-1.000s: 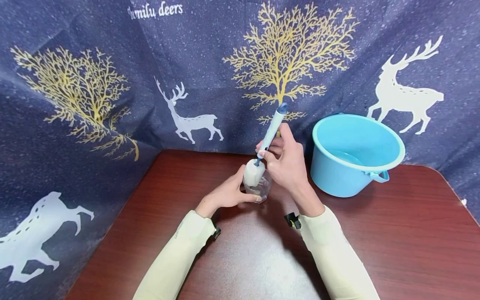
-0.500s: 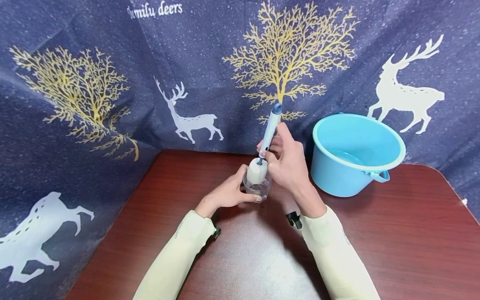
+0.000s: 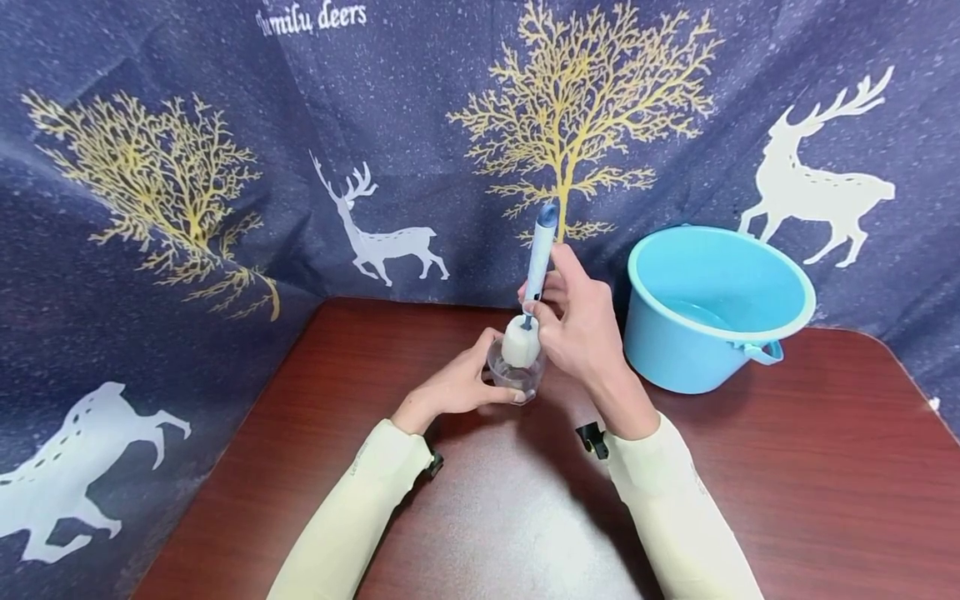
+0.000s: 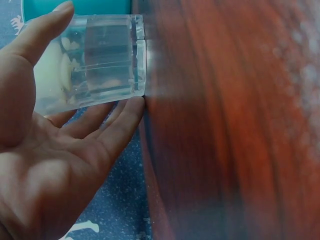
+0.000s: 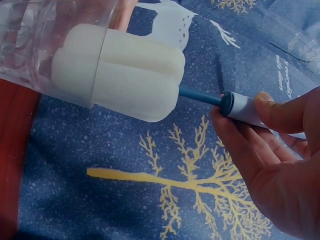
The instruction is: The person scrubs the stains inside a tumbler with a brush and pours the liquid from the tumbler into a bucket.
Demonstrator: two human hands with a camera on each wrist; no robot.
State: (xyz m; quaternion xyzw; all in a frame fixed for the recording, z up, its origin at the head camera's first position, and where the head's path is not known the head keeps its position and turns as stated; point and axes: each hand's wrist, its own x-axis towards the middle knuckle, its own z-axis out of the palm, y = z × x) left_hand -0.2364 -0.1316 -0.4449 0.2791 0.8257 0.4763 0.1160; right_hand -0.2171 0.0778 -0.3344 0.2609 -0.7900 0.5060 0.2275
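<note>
Nearest, on the cream sleeves, there is small lettering that is too tiny to read. The left hand grips a clear, faceted, hard-walled cup between thumb and fingers, above a glossy red-brown wooden table; I cannot tell whether its base touches the wood. The right hand pinches the low end of a slim pale-blue handle, whose white, lobed sponge head sits partly inside the cup's mouth. The sponge looks a snug fit, so a hard or slanted push could tip the cup, or slide it through the left fingers if its wall is slick; sideways force might bend the thin dark-blue stem. Beyond stands a round light-blue plastic bucket, and behind, the navy printed cloth reads "milu deers", the word before it unclear
</note>
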